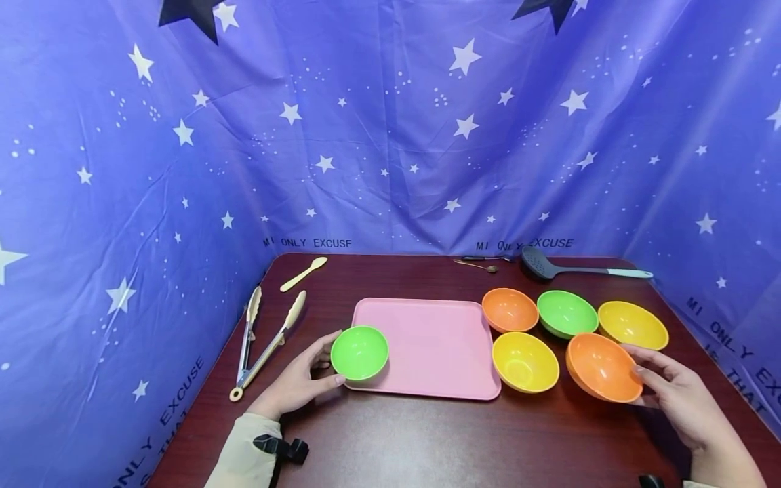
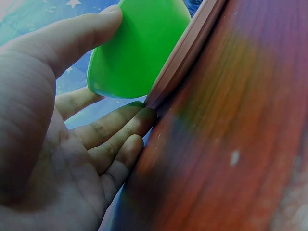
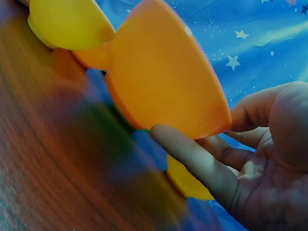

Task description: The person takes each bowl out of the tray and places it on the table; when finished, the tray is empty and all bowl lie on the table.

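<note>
A small green bowl [image 1: 360,353] sits over the left end of the pink tray [image 1: 436,349]. My left hand [image 1: 302,379] holds it from the left, thumb at the near side and index finger behind; in the left wrist view the thumb presses the green bowl [image 2: 144,48] while the other fingers spread near the tray's edge. On the right, my right hand [image 1: 683,393] grips an orange bowl [image 1: 604,368] by its right side. That bowl is tilted; the right wrist view shows the orange bowl [image 3: 163,72] raised off the table, with fingers beneath it.
Right of the tray stand a yellow bowl [image 1: 525,362], another orange bowl [image 1: 510,310], another green bowl [image 1: 567,314] and another yellow bowl [image 1: 633,325]. A slotted turner [image 1: 539,263] lies behind them. Tongs [image 1: 268,349] and a cream spoon [image 1: 304,274] lie at the left.
</note>
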Tool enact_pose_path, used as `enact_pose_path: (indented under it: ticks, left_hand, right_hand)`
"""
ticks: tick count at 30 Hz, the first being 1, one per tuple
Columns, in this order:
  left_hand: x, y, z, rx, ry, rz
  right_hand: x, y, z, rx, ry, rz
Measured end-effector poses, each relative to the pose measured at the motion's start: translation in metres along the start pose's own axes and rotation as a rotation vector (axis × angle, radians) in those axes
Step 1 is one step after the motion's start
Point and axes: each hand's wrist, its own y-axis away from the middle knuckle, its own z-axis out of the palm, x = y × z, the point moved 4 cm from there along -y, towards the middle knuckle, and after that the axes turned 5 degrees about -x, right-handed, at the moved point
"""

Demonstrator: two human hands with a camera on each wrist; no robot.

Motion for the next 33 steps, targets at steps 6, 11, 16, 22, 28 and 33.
enact_pose_path:
  ticks: [6,11,16,22,28,33]
  left_hand:
    - [-0.001,0.0,0.0,0.001,-0.004,0.008]
    - [-0.002,0.0,0.0,0.0,-0.001,0.008]
    - [-0.002,0.0,0.0,0.002,-0.007,0.015]
    - [-0.003,-0.001,0.0,0.003,-0.008,0.017]
    - [-0.001,0.0,0.0,0.002,-0.008,0.014]
    - [-0.003,0.0,0.001,0.001,-0.007,0.008]
  right_hand:
    - [0.008,0.0,-0.004,-0.002,0.042,0.039]
    - [0.011,-0.001,-0.005,-0.012,0.041,0.048]
    - [0.014,-0.001,-0.003,-0.015,0.082,0.067]
    - [0.015,-0.002,-0.001,-0.032,0.071,0.065]
    - [0.017,-0.003,-0.001,-0.051,0.031,0.07]
    - [0.018,-0.004,-0.001,-0.048,0.02,0.067]
